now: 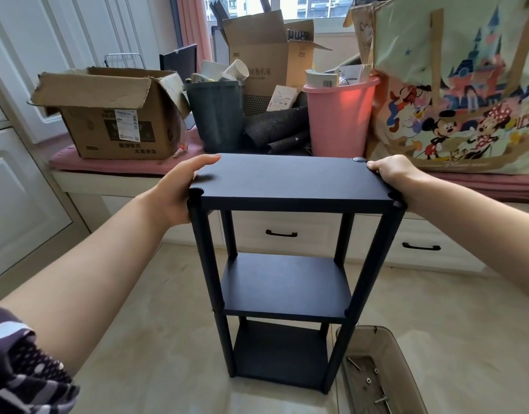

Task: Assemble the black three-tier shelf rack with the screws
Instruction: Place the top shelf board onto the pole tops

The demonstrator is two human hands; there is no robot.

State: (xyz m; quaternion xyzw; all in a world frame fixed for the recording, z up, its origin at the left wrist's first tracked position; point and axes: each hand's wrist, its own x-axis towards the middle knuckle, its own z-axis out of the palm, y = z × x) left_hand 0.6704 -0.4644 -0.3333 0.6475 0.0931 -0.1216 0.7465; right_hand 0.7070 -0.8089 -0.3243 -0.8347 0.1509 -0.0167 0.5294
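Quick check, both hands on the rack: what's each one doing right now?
Left hand: grips the left end of the rack's top shelf, fingers on top.
Right hand: grips the right end of the same shelf.

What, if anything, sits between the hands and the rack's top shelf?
Nothing visible. The left hand already holds the left edge of the top shelf, fingers lying on its surface. The right hand holds the far right corner. The clear tray with screws sits on the floor, at the rack's lower right.
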